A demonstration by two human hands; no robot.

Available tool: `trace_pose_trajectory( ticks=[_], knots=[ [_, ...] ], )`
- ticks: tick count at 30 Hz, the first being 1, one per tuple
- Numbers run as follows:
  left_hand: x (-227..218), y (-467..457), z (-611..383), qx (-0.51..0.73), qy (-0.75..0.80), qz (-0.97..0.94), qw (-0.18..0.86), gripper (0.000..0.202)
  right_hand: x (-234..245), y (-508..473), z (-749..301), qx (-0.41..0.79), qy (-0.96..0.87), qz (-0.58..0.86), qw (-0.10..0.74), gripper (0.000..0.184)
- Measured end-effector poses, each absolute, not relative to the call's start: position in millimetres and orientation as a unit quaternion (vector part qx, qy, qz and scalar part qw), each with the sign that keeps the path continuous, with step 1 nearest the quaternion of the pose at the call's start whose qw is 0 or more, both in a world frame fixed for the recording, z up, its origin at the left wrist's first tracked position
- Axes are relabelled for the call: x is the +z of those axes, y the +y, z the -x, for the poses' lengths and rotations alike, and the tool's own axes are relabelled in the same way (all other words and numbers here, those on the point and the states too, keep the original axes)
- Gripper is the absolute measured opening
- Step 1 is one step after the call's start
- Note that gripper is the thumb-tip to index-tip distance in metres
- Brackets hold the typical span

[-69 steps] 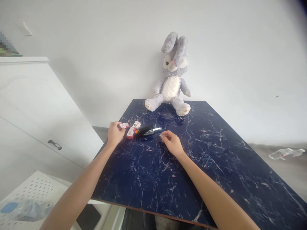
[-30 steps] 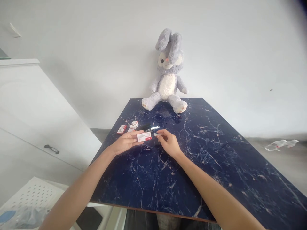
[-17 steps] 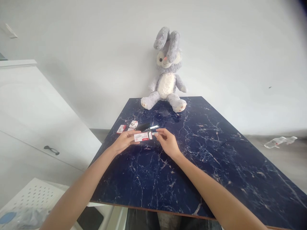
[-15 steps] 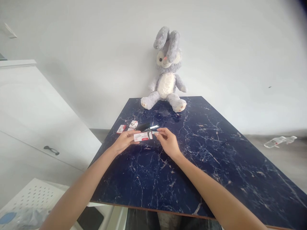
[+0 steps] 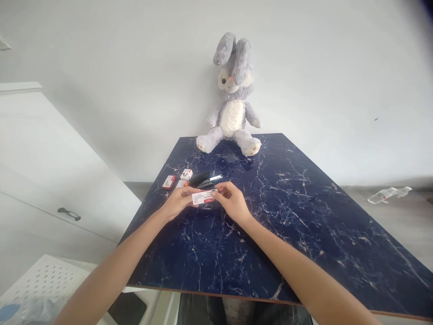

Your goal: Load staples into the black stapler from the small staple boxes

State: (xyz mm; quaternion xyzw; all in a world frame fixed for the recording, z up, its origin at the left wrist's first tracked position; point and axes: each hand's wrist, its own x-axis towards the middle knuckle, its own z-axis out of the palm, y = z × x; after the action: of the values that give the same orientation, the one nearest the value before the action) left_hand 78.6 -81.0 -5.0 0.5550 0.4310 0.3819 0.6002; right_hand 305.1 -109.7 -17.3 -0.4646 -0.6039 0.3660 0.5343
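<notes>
Both my hands hold a small white and red staple box [image 5: 203, 197] just above the dark blue marbled table [image 5: 264, 225]. My left hand [image 5: 178, 201] grips its left end with closed fingers. My right hand [image 5: 231, 202] pinches its right end. Behind the box lies a black stapler [image 5: 204, 179], opened, with its metal rail showing. Left of the stapler sit other small red and white boxes [image 5: 186, 174], one more [image 5: 168, 181] lying apart further left.
A grey plush rabbit [image 5: 232, 97] sits at the table's far edge against the white wall. A white cabinet [image 5: 40, 158] stands to the left, a white perforated surface [image 5: 43, 282] below it. A plastic bottle [image 5: 387, 194] lies on the floor at right.
My left hand left the boxes by the stapler and brought one staple box toward me. My right hand came to its right end and closed on it.
</notes>
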Motion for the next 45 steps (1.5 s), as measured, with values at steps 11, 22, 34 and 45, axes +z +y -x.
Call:
trace_pose_trajectory(
  ticks=[11,22,34,45],
  knots=[
    [-2.5,-79.5,-74.6,0.398,0.353,-0.472,0.703,0.032,-16.9,-107.7,-310.2,0.658,-0.437,0.337,0.512,0.034],
    [-7.8,-84.3,-81.4,0.385,0.356,-0.547,0.653,0.043,-23.5,-105.1,-306.1,0.528,-0.530,0.427,0.508,0.041],
    [-3.3,-86.2,-84.5,0.361,0.345,-0.672,0.547,0.053,-7.2,-121.6,-304.6,0.378,-0.741,0.397,0.389,0.045],
    [12.1,-53.1,-30.5,0.414,0.575,-0.680,0.188,0.039,-40.8,-78.7,-305.4,0.186,-0.661,0.585,0.432,0.067]
  ],
)
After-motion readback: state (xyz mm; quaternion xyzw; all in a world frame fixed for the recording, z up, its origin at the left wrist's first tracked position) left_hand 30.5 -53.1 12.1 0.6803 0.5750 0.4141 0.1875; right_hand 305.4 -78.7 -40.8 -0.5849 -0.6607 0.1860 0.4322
